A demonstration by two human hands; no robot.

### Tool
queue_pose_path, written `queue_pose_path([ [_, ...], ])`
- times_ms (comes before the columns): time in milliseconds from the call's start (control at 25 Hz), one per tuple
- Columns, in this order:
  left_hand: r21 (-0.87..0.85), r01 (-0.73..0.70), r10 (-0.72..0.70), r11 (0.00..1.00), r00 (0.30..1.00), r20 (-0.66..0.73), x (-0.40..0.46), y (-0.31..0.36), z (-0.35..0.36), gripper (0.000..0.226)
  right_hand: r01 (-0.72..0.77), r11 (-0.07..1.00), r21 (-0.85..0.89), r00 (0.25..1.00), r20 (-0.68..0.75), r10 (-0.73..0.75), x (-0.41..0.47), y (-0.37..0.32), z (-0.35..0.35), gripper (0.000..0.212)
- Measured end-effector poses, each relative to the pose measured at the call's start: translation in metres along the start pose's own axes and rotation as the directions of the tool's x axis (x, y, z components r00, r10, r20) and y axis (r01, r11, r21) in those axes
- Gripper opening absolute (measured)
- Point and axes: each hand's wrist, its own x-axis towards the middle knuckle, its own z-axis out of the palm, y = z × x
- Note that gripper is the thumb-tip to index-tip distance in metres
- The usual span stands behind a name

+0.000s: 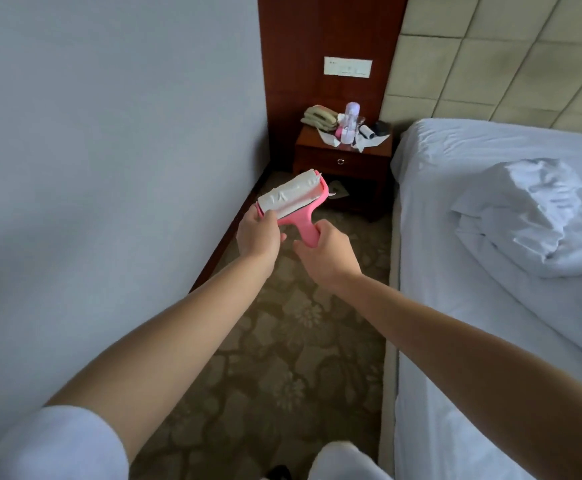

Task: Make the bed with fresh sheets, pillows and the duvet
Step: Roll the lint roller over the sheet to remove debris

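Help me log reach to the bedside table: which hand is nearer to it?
Left, narrowly. The left hand pinches the lint roller's end, just below the bedside table; the right hand grips the handle, slightly farther back.

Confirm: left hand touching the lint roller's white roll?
Touching. The head view shows the left hand with fingers against the near end of the white roll of the lint roller; the right hand grips its pink handle.

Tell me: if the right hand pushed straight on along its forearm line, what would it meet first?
Beyond the pink lint roller it already holds, the right hand points up and left toward the carpet strip, then likely the wooden nightstand in the corner. Depth is unclear from one view.
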Motion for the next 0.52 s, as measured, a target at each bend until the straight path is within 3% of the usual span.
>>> queue_pose_path([
  [240,0.065,-0.017,0.007,0.998,0.989,0.146,0.090,0.029,0.087,0.040,-0.102,0.995,0.012,0.988,-0.117,0.103,0.109,0.019,-0.030,0.009],
  [520,0.135,0.017,-0.038,0.991,0.986,0.159,0.205,0.057,0.239,0.041,-0.149,0.988,0.024,0.979,-0.135,0.151,0.281,0.081,-0.095,0.010],
])
